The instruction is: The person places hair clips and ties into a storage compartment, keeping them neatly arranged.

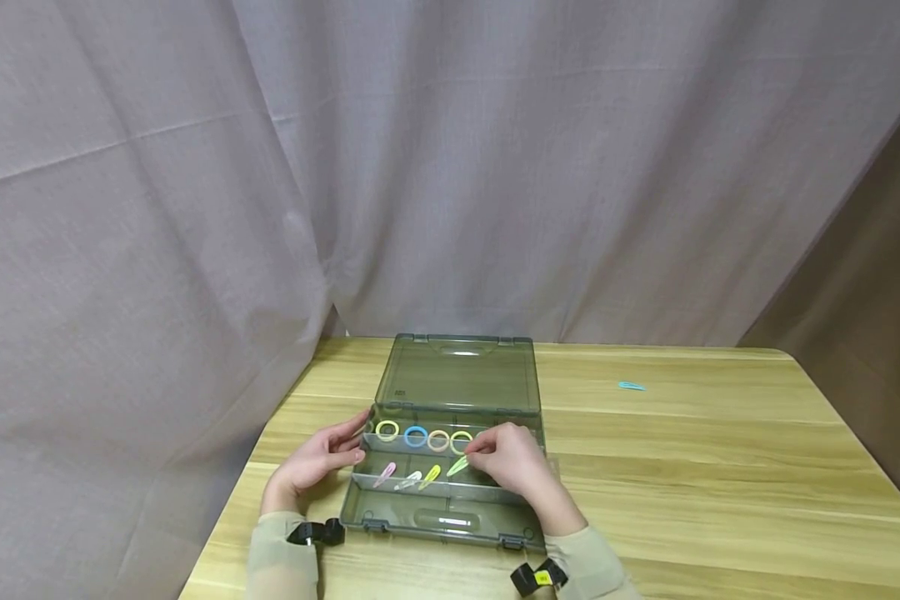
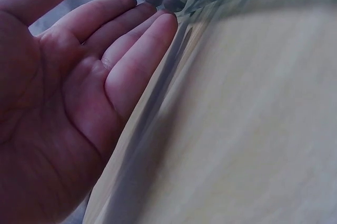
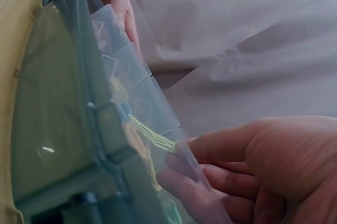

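An olive see-through organizer box (image 1: 447,521) lies with its lid (image 1: 461,375) folded back. My right hand (image 1: 513,458) pinches a light green snap hair clip (image 1: 457,466) over the middle row; the right wrist view shows this clip (image 3: 154,137) beside a clear divider (image 3: 158,100). Left of it in that row are a pink clip (image 1: 385,474), a whitish clip (image 1: 408,481) and a yellow clip (image 1: 430,477). Against the box's left side rests my left hand (image 1: 318,457), its fingers (image 2: 139,63) nearly straight at the wall.
Hair ties, including a blue one (image 1: 416,437), fill the back row. A blue hair clip (image 1: 632,386) lies on the wooden table (image 1: 682,467) to the right. A grey curtain (image 1: 457,167) hangs behind and along the left.
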Demonstrator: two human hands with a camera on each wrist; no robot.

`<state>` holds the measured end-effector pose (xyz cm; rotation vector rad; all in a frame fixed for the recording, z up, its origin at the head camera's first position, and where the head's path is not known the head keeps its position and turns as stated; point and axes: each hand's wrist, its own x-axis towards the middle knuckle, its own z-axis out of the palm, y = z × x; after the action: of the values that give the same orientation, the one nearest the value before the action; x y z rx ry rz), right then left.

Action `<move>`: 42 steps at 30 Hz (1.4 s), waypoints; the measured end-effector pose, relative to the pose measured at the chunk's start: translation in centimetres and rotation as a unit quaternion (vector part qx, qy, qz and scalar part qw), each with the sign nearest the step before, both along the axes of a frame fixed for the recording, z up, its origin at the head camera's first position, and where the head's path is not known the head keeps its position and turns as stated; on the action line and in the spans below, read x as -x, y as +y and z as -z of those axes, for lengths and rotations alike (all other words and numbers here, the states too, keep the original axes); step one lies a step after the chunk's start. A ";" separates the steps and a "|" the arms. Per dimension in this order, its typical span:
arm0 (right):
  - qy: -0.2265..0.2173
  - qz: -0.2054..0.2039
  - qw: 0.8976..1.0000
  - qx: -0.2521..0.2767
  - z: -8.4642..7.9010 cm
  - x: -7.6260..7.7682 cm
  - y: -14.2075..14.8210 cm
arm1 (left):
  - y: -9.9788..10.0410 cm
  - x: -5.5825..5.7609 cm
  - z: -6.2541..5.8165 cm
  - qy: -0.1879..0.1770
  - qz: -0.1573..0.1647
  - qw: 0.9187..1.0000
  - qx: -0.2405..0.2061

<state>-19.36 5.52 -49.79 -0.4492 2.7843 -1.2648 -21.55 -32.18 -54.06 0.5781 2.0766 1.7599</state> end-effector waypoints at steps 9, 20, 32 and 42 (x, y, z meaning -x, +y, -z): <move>0.011 -0.028 1.000 0.000 0.7 0.1 -0.2 | 0.1 0.0 -0.2 0.004 0.002 1.000 -0.003; 0.002 -0.036 0.999 -0.008 1.0 -0.2 -0.4 | 0.2 -0.2 -0.2 -0.009 -0.009 1.000 -0.005; 0.001 -0.032 0.999 -0.008 1.1 -0.1 -0.3 | 0.1 -0.2 -0.1 0.000 -0.005 1.000 0.001; 0.004 -0.045 0.999 -0.007 0.8 -0.4 -0.4 | 0.1 -0.2 -0.2 0.004 -0.003 1.000 0.001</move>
<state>-18.94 5.08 -50.64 -0.5737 2.7435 -1.2280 -21.37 -32.04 -53.82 0.5789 2.0879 1.7610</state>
